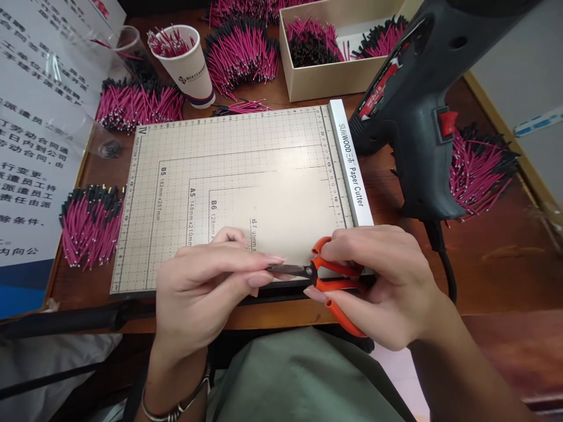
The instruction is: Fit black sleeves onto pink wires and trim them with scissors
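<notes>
A pair of orange-handled scissors [312, 272] is gripped in the right hand [391, 281], lower right of centre in the frame, with the handles enclosed between thumb and fingers and the pivot left exposed just beyond the fingertips. The dark blades [292, 269] are pointed toward the left of the frame, and their tips are met by the thumb and forefinger of the left hand [197, 287], which are drawn close together, lower left of centre. Whether the tips themselves or some small hidden piece is pinched there cannot be told. The scissors are thus held level between both hands, above the near edge of the paper cutter [197, 140], whose gridded board fills the middle of the frame. A metal bracelet [176, 407] is worn on the left wrist. Bundles of pink wires [92, 228] with black ends are laid at the left, top and right; more are held in a paper cup [191, 73] at upper left and a cardboard box [325, 82] at upper right, near a dark heat gun [413, 158].
</notes>
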Action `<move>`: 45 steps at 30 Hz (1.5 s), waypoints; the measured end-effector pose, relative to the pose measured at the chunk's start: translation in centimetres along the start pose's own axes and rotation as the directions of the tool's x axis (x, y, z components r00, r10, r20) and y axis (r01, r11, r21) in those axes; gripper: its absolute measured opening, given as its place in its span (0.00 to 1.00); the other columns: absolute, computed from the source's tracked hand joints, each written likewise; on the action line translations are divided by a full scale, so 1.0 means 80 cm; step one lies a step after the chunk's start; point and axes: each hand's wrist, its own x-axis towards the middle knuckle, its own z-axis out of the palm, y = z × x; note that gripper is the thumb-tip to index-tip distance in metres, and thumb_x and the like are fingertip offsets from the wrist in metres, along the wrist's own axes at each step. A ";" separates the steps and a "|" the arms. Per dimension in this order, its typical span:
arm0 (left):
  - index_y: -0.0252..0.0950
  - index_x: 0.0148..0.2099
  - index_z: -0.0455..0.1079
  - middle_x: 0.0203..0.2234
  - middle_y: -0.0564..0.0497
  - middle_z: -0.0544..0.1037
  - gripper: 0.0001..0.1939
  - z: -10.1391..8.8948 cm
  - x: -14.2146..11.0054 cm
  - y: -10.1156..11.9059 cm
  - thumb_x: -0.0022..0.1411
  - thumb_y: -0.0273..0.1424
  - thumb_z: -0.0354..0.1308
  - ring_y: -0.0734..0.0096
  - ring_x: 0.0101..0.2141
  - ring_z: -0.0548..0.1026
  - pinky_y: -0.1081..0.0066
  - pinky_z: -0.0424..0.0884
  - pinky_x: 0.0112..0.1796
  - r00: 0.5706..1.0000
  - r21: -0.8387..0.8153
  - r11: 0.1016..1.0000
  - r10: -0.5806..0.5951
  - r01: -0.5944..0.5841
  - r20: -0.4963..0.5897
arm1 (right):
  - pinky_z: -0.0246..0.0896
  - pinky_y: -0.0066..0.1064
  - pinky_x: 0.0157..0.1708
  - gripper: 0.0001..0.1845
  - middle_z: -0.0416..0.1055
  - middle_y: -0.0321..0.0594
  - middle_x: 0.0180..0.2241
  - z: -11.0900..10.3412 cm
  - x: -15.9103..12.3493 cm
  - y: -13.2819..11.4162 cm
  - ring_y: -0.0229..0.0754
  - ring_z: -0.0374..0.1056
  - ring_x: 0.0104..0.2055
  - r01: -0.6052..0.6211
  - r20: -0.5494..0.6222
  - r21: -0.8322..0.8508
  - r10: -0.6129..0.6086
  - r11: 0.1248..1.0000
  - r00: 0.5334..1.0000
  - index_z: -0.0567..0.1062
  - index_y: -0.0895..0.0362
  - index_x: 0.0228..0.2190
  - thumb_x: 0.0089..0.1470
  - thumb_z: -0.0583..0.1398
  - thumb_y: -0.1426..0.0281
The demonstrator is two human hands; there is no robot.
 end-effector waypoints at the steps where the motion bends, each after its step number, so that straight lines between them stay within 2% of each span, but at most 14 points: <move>1: 0.45 0.47 0.83 0.33 0.57 0.86 0.09 0.000 0.000 0.000 0.67 0.28 0.67 0.77 0.23 0.76 0.63 0.70 0.36 1.000 0.001 1.000 0.000 0.000 0.003 | 0.46 0.27 0.22 0.12 0.61 0.29 0.21 0.000 0.000 0.000 0.28 0.52 0.22 0.004 0.001 0.000 -0.004 1.000 1.000 0.64 0.57 0.26 0.52 0.63 0.78; 12: 0.47 0.47 0.83 0.33 0.57 0.85 0.10 -0.003 -0.003 -0.002 0.66 0.27 0.67 0.79 0.21 0.74 0.64 0.70 0.35 1.000 -0.011 1.000 -0.011 0.011 -0.009 | 0.45 0.24 0.23 0.12 0.58 0.27 0.21 0.000 -0.002 0.002 0.27 0.49 0.22 0.004 -0.007 -0.013 -0.004 1.000 1.000 0.64 0.57 0.28 0.51 0.64 0.78; 36: 0.46 0.47 0.83 0.31 0.58 0.85 0.09 -0.001 0.000 0.000 0.66 0.27 0.67 0.79 0.20 0.73 0.62 0.66 0.34 1.000 -0.023 1.000 -0.014 0.014 0.002 | 0.45 0.28 0.21 0.13 0.57 0.29 0.20 -0.002 0.000 0.001 0.29 0.48 0.22 0.022 0.026 -0.045 -0.021 0.999 0.999 0.63 0.56 0.27 0.53 0.63 0.78; 45: 0.45 0.48 0.82 0.35 0.56 0.86 0.10 -0.001 0.000 0.000 0.68 0.26 0.65 0.78 0.21 0.74 0.61 0.67 0.35 1.000 -0.038 0.999 -0.014 0.015 0.014 | 0.44 0.27 0.21 0.14 0.55 0.28 0.20 -0.004 0.000 0.002 0.29 0.47 0.22 0.006 0.031 -0.002 -0.006 1.000 1.000 0.61 0.56 0.27 0.54 0.63 0.77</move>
